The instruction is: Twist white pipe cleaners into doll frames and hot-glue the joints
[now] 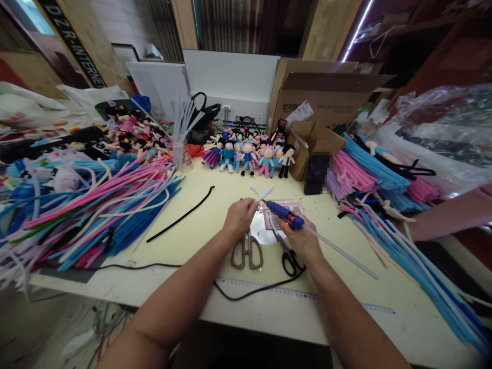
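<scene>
Nearest, a clear ruler (378,309) lies along the table's front, crossed by a black cord. Beyond it rest grey-handled scissors (255,253) and black-handled scissors (291,265). Past these, the left hand (239,215) pinches a white chenille stem (265,193) between thumb and fingers; its long axis slants away and rightward from the fingertips, over the tabletop. The right hand (303,237) has its fingers wrapped around a blue hot-glue gun (283,213), a glue stick (342,252) trailing from its back. The nozzle points away and leftward, just beneath the stem's near part, close to the left fingertips; whether it touches, I cannot tell. Farther off, small dolls (248,156) stand before a cardboard box (319,97).
</scene>
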Action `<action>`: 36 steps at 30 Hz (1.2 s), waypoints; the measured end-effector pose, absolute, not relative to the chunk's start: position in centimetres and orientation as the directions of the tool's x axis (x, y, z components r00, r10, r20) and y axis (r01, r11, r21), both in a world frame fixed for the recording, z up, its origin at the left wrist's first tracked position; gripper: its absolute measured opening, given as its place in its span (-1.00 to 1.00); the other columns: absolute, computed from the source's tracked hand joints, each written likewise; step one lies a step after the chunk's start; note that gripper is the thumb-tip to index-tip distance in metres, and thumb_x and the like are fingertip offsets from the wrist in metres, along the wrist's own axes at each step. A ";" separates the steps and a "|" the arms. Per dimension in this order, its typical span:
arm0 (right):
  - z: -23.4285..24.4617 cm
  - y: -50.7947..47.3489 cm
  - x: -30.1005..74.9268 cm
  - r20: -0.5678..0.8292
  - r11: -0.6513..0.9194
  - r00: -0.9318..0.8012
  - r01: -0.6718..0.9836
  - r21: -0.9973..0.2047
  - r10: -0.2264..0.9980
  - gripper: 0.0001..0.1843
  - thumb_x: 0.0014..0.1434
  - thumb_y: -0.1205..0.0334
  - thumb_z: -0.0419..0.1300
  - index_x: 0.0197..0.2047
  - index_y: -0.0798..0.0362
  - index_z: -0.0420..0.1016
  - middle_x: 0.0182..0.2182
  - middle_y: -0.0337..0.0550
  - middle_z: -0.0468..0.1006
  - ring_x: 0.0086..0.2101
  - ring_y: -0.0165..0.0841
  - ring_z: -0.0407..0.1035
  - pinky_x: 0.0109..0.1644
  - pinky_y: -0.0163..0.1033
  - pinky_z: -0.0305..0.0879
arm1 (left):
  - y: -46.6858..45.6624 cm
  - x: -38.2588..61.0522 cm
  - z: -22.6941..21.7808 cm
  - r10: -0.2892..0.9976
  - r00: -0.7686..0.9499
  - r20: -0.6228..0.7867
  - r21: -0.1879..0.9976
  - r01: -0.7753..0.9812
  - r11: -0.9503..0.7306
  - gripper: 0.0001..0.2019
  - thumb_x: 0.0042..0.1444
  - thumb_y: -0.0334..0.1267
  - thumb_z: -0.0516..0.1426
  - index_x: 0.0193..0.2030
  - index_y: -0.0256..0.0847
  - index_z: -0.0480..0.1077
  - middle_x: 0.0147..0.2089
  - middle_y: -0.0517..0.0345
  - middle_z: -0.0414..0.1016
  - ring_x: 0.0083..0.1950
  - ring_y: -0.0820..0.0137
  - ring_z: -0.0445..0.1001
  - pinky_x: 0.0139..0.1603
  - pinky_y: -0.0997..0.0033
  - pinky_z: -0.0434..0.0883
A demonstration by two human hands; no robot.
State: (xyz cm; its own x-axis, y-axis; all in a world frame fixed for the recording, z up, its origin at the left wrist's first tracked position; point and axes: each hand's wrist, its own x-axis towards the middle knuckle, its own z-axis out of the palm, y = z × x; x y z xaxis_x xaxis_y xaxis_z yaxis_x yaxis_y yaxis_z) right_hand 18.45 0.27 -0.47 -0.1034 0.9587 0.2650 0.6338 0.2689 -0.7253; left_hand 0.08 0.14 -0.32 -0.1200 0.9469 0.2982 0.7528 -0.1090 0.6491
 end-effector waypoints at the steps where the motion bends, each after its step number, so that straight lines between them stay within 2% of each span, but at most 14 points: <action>1: -0.5 0.3 18.5 0.254 0.267 -0.114 0.635 -0.725 0.961 -0.68 0.00 -0.08 0.16 -0.48 0.01 0.29 -0.55 -0.29 0.33 -0.52 -0.40 0.17 -0.45 -0.31 0.10 | 0.2 0.0 -0.3 0.948 -0.134 0.288 0.672 0.733 -0.101 -0.71 0.18 -0.14 -0.03 -0.30 -0.18 0.48 -0.42 0.16 0.50 -0.38 0.43 0.41 -0.36 0.48 0.23; 6: -1.2 0.9 19.5 0.207 0.263 -0.162 0.608 -0.749 0.965 -0.66 0.05 -0.10 0.10 -0.34 0.02 0.40 -0.49 -0.25 0.43 -0.44 -0.34 0.29 -0.35 -0.27 0.19 | 0.7 -1.0 -0.5 0.936 -0.243 0.256 0.769 0.638 -0.045 -0.71 0.14 -0.13 -0.01 -0.33 -0.22 0.48 -0.44 0.16 0.49 -0.40 0.43 0.40 -0.39 0.49 0.22; 11: -2.5 1.0 21.0 0.112 0.193 -0.163 0.651 -0.734 0.980 -0.63 0.11 -0.04 0.04 -0.21 0.06 0.45 -0.36 -0.13 0.51 -0.34 -0.25 0.38 -0.25 -0.18 0.27 | 1.1 -1.7 -0.9 0.925 -0.280 0.255 0.796 0.604 -0.036 -0.68 0.13 -0.09 -0.01 -0.34 -0.21 0.48 -0.46 0.18 0.48 -0.40 0.42 0.39 -0.40 0.49 0.22; 13: -2.4 1.0 22.2 0.106 0.239 -0.238 0.645 -0.726 0.966 -0.63 0.07 0.04 0.09 -0.12 0.06 0.44 -0.27 -0.09 0.53 -0.28 -0.23 0.39 -0.19 -0.14 0.29 | 1.2 -1.7 -1.0 0.929 -0.274 0.250 0.797 0.603 -0.036 -0.68 0.12 -0.07 -0.01 -0.34 -0.21 0.48 -0.48 0.19 0.47 -0.41 0.42 0.39 -0.41 0.49 0.22; 16: -1.6 2.0 24.9 0.064 0.338 -0.439 0.584 -0.738 0.896 -0.46 -0.06 0.20 0.18 0.05 0.03 0.35 -0.13 -0.10 0.50 -0.23 -0.24 0.39 -0.17 -0.16 0.32 | 1.2 -1.7 -0.9 0.932 -0.268 0.244 0.797 0.603 -0.035 -0.67 0.11 -0.05 -0.01 -0.35 -0.21 0.48 -0.50 0.20 0.45 -0.43 0.43 0.37 -0.40 0.49 0.23; 18: -0.9 3.7 26.8 0.008 0.328 -0.492 0.569 -0.754 0.871 -0.43 -0.05 0.27 0.14 0.10 0.04 0.31 -0.13 -0.10 0.50 -0.28 -0.30 0.40 -0.21 -0.20 0.34 | 1.3 -1.7 -0.9 0.934 -0.272 0.230 0.801 0.598 -0.024 -0.67 0.10 -0.05 -0.01 -0.35 -0.20 0.48 -0.50 0.21 0.46 -0.43 0.43 0.37 -0.39 0.50 0.24; 20: -0.6 6.1 28.0 0.023 0.313 -0.425 0.627 -0.714 0.905 -0.42 0.01 0.33 0.04 0.15 0.06 0.26 -0.17 -0.08 0.50 -0.34 -0.34 0.39 -0.22 -0.21 0.33 | 1.4 -1.7 -0.9 0.939 -0.273 0.208 0.811 0.584 -0.010 -0.67 0.10 -0.05 -0.01 -0.33 -0.20 0.48 -0.47 0.20 0.48 -0.43 0.43 0.38 -0.38 0.50 0.26; 23: -0.8 10.1 28.1 0.236 0.291 -0.194 0.810 -0.509 0.952 -0.27 0.00 0.43 -0.01 0.29 0.10 0.05 -0.23 -0.01 0.45 -0.33 -0.27 0.35 -0.17 -0.13 0.28 | 1.5 -1.7 -1.1 0.946 -0.258 0.198 0.818 0.575 -0.015 -0.67 0.10 -0.04 -0.01 -0.31 -0.20 0.48 -0.44 0.19 0.50 -0.41 0.42 0.41 -0.36 0.49 0.29; 26: -1.0 13.1 26.7 0.390 0.248 -0.105 0.908 -0.337 0.915 -0.24 0.02 0.43 -0.02 0.32 0.09 -0.04 -0.24 0.08 0.39 -0.25 -0.13 0.33 -0.17 -0.06 0.23 | 1.5 -1.7 -1.2 0.943 -0.257 0.210 0.806 0.591 -0.018 -0.65 0.11 -0.02 -0.01 -0.30 -0.20 0.48 -0.45 0.20 0.50 -0.42 0.43 0.40 -0.37 0.50 0.28; 28: -0.9 14.5 25.7 0.421 0.214 -0.069 0.927 -0.309 0.904 -0.24 0.03 0.42 -0.01 0.33 0.07 -0.05 -0.25 0.11 0.36 -0.26 -0.09 0.32 -0.19 -0.04 0.21 | 1.5 -1.7 -1.2 0.942 -0.260 0.213 0.799 0.602 -0.015 -0.66 0.11 -0.02 -0.01 -0.30 -0.20 0.48 -0.46 0.21 0.49 -0.45 0.44 0.38 -0.40 0.51 0.27; 32: -0.7 16.4 24.7 0.410 0.155 -0.006 0.931 -0.331 0.912 -0.26 0.04 0.41 -0.02 0.32 0.07 -0.03 -0.25 0.14 0.34 -0.29 -0.08 0.32 -0.22 -0.03 0.18 | 1.4 -1.6 -0.9 0.944 -0.254 0.213 0.789 0.615 -0.013 -0.66 0.12 -0.02 -0.01 -0.29 -0.18 0.49 -0.47 0.23 0.48 -0.45 0.45 0.36 -0.41 0.52 0.26; 36: -0.7 17.0 24.9 0.410 0.178 -0.023 0.922 -0.344 0.912 -0.32 0.05 0.39 -0.07 0.29 0.10 0.05 -0.24 0.13 0.35 -0.30 -0.11 0.32 -0.24 -0.06 0.18 | 1.3 -1.6 -0.9 0.944 -0.246 0.220 0.781 0.624 -0.020 -0.66 0.12 -0.01 -0.01 -0.28 -0.17 0.49 -0.49 0.24 0.46 -0.44 0.44 0.38 -0.39 0.51 0.27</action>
